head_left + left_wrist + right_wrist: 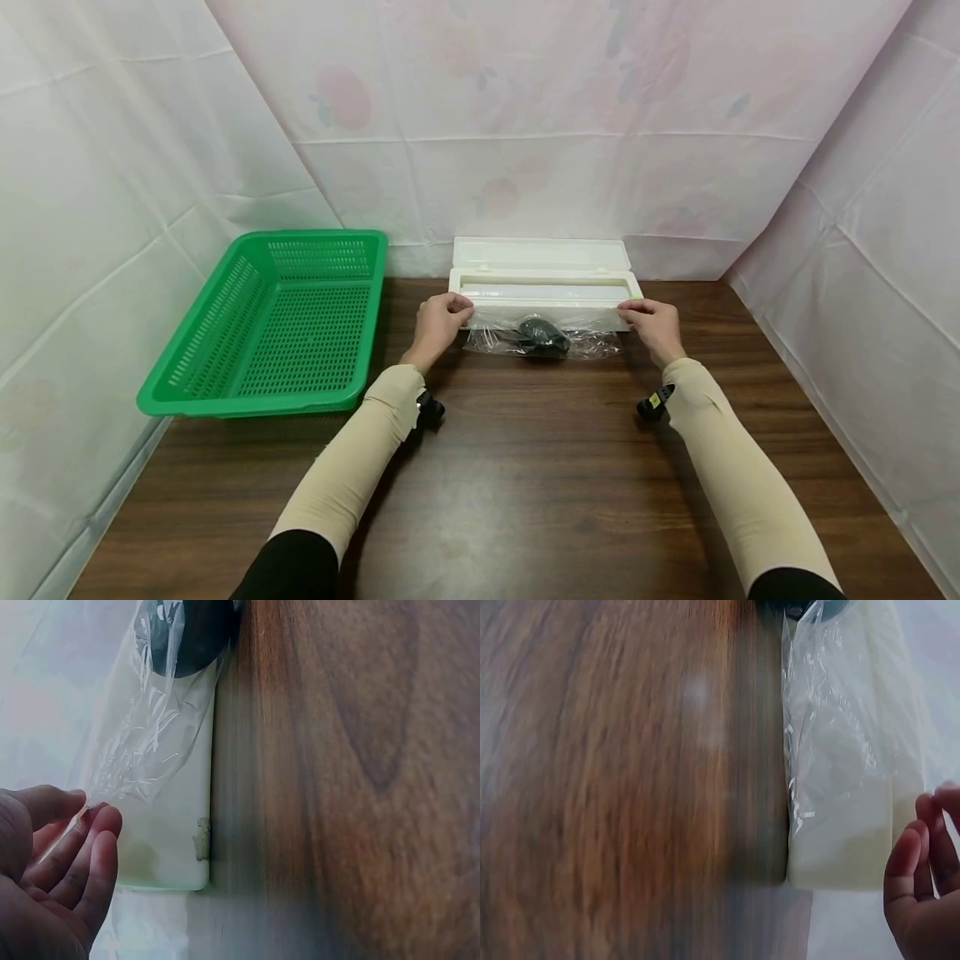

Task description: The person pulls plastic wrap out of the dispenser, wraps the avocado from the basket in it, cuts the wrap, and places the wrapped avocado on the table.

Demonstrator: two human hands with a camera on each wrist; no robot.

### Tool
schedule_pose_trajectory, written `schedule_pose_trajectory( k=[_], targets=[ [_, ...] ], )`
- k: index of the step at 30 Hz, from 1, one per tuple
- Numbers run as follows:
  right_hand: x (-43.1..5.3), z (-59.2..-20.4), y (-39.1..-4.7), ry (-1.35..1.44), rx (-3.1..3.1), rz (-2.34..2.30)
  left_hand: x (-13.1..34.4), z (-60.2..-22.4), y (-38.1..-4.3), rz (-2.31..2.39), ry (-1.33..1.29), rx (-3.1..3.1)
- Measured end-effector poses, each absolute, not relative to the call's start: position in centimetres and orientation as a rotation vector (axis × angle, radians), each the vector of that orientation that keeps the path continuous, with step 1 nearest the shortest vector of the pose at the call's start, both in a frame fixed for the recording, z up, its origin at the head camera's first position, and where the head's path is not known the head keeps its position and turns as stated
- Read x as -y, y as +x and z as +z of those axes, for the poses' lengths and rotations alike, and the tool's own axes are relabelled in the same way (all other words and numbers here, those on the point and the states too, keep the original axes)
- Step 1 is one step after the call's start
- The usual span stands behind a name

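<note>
A white cling film dispenser (pixel 540 312) stands at the back of the table, its long lid (pixel 540 252) raised, with a pale roll (pixel 543 292) inside. Clear cling film (pixel 491 340) hangs down its front and covers a smooth, dark, rounded thing (pixel 546 336), whose kind I cannot tell. At the dispenser's left end, my left hand (pixel 438 327) pinches the film's edge between thumb and fingertips. My right hand (pixel 654 325) pinches at the right end, thumb and fingers together. In the left wrist view the film (pixel 142 750) runs creased from the fingertips to the dark thing (pixel 191 637).
A green slatted plastic basket (pixel 360 333) stands on the left of the brown wooden table (pixel 510 500). Pale printed cloth (pixel 525 125) hangs behind the dispenser and along both sides. Small black cameras sit on both wrists.
</note>
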State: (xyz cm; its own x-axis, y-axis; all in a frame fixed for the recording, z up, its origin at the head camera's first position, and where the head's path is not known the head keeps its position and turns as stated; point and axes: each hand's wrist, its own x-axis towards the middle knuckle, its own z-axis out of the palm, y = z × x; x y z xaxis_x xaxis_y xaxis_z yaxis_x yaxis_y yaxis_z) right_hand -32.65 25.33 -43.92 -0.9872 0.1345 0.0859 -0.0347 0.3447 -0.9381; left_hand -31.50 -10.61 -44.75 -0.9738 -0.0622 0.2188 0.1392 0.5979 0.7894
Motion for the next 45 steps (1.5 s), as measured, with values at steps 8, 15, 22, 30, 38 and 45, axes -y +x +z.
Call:
schedule_pose_trajectory(
  k=[8, 15, 22, 30, 38, 45],
  targets=[
    [-26.3, -44.2, -32.3, -0.081, 2.439, 1.752, 11.2, -44.6, -31.4, -1.365, -0.083, 2.612],
    [-26.7, -44.5, -32.3, -0.072, 2.481, 1.724, 11.6, -44.9, -31.4, -1.391, -0.104, 2.578],
    [-26.6, -44.4, -32.0, -0.077, 2.529, 1.662, 11.8, -45.0, -31.4, -1.452, -0.149, 2.557],
    [-26.4, -44.1, -32.1, -0.033, 2.52, 1.69, 11.8, -45.0, -31.4, -1.534, -0.202, 2.555],
    [-26.5, -43.9, -32.1, -0.061, 2.534, 1.689, 11.7, -45.1, -31.7, -1.432, -0.256, 2.644],
    [-26.7, -43.8, -32.0, -0.119, 2.487, 1.809, 12.0, -44.8, -31.6, -1.424, -0.21, 2.615]
  ],
)
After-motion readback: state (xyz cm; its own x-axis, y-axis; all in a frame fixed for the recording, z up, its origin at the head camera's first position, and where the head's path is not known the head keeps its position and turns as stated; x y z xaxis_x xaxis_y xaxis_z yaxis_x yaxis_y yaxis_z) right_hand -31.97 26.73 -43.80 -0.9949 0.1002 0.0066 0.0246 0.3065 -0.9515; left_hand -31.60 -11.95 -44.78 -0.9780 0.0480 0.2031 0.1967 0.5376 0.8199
